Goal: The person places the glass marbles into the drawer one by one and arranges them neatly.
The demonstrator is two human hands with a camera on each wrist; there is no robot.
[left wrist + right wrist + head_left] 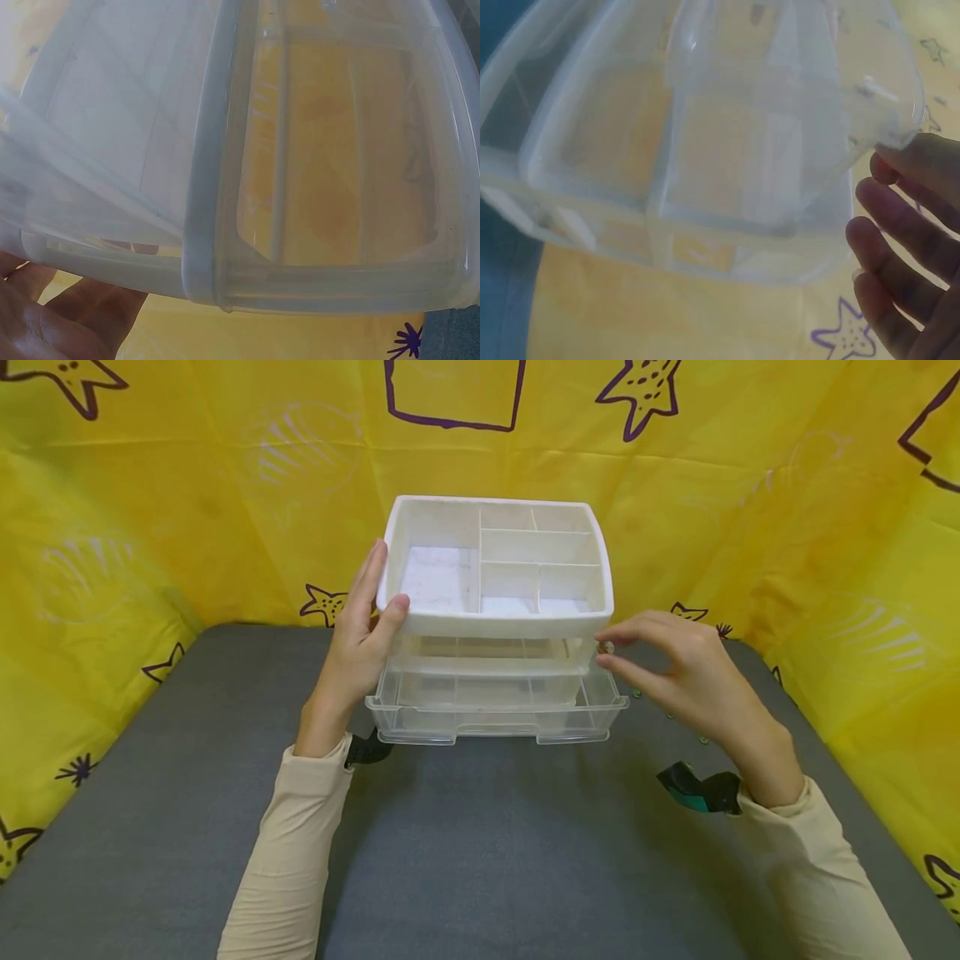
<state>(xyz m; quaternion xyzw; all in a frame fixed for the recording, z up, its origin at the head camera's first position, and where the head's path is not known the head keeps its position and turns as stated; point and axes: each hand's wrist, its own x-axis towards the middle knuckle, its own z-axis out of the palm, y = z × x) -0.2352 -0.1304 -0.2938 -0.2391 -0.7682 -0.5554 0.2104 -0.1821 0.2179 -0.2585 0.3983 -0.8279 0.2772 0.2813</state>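
Observation:
A white plastic drawer organizer (495, 625) stands in the middle of the head view, its top tray (442, 578) divided into several compartments. Its clear bottom drawer (495, 720) sticks out toward me. My left hand (358, 639) grips the top's left side, thumb on the front edge and fingers along the side wall. Near the front right corner, my right hand (678, 664) pinches a small, shiny, brownish round thing (605, 647) between thumb and index finger; its kind is unclear. In the right wrist view, the right thumb and index finger (885, 169) overlap a clear plastic corner.
Small greenish pieces (703, 740) lie on the grey tabletop (480, 852), right of the organizer and partly behind the right hand. A yellow cloth (315, 485) with drawn stars and shells hangs behind and on both sides. Dark straps (701, 789) show at both wrists.

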